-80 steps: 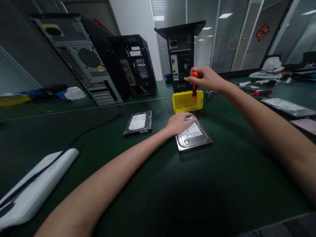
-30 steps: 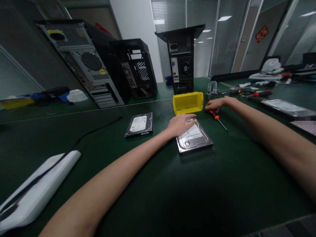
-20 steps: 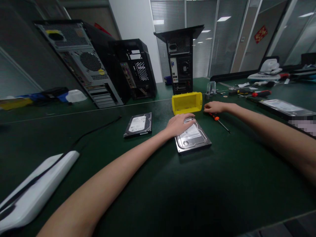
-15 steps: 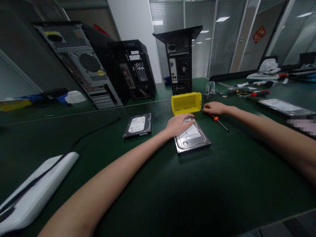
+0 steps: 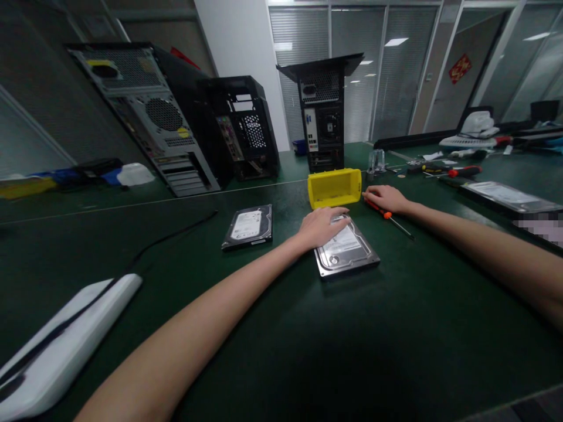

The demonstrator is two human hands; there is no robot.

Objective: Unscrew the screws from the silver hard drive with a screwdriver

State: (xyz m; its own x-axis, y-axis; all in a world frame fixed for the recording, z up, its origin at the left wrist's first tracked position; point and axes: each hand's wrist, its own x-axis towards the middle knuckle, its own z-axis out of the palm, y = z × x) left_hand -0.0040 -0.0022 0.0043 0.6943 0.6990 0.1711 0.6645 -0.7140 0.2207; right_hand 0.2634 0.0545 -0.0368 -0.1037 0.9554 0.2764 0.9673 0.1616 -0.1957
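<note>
My left hand lies over the far end of a silver hard drive, with its fingers reaching across toward the drive's right edge. The drive rests flat, its label partly covered by the hand. To the right, my right hand has its fingers curled over the red handle of a screwdriver. The screwdriver's shaft points toward the near right, low against the table. Just behind both hands a yellow plastic bin sits on its side, its opening facing me. Another hard drive lies left of my left hand.
Computer cases stand along the back of the green table. A white device with a black cable lies at left. At right are another drive, pliers and other tools.
The view has shifted slightly, so everything sits a little lower and further right. My right hand has settled slightly closer over the screwdriver handle. My left hand stays on the hard drive.
</note>
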